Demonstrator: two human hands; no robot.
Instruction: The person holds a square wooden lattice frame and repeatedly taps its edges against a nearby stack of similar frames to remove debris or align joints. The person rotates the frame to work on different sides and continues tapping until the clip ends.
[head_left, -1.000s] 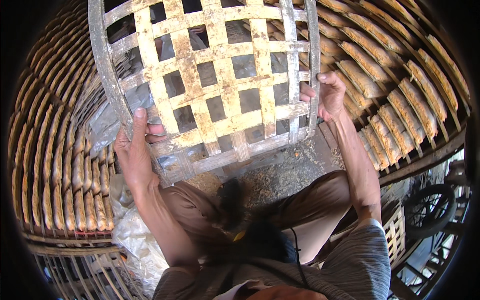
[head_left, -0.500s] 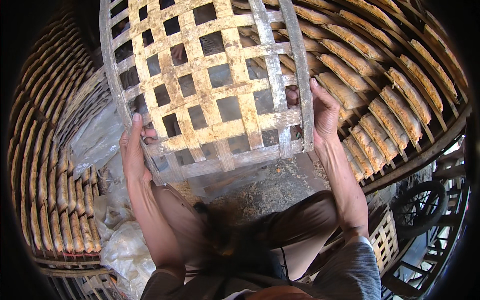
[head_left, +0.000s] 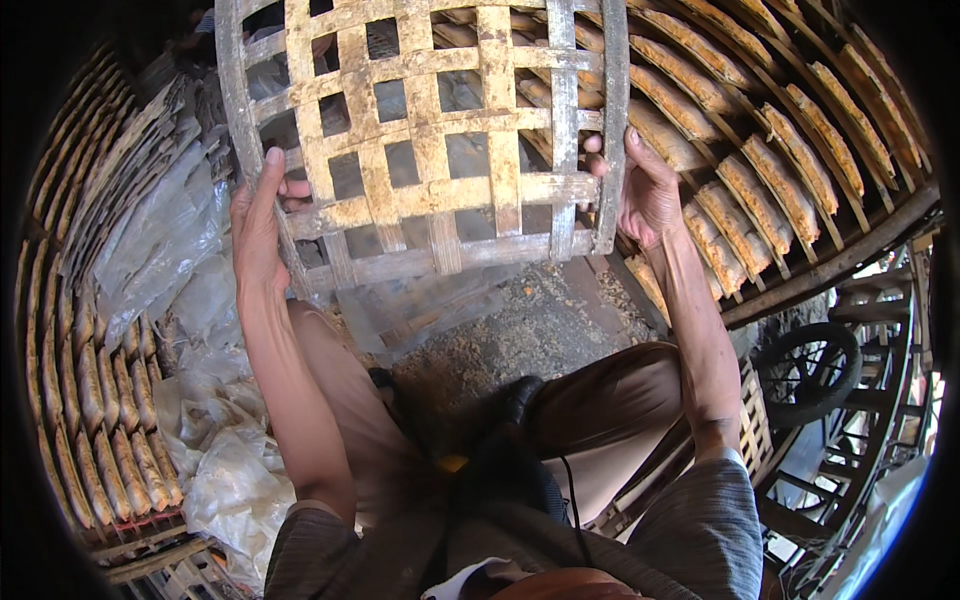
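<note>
A woven bamboo tray (head_left: pixel 455 195) is held up in front of me between both hands. Its flat strips cross in an open grid within a grey wooden frame. My left hand (head_left: pixel 262 225) grips the left edge near the lower corner, thumb on the frame and fingers curled through the gaps. On the opposite edge my right hand (head_left: pixel 645 190) does the same, its fingertips showing through the weave. No food lies on the visible face of the tray. Its far end runs out of the top of the view.
Stacked racks of orange-brown slabs (head_left: pixel 760 200) rise on the right, with more slab racks (head_left: pixel 100 400) on the left. Crumpled clear plastic sheeting (head_left: pixel 235 490) lies at my left. A black wheel (head_left: pixel 810 375) stands at the right, and crumbs cover the floor (head_left: pixel 500 330).
The tray has shifted upward and slightly right in the view, with both hands still gripping its edges. The surroundings have also shifted as my head moved.
</note>
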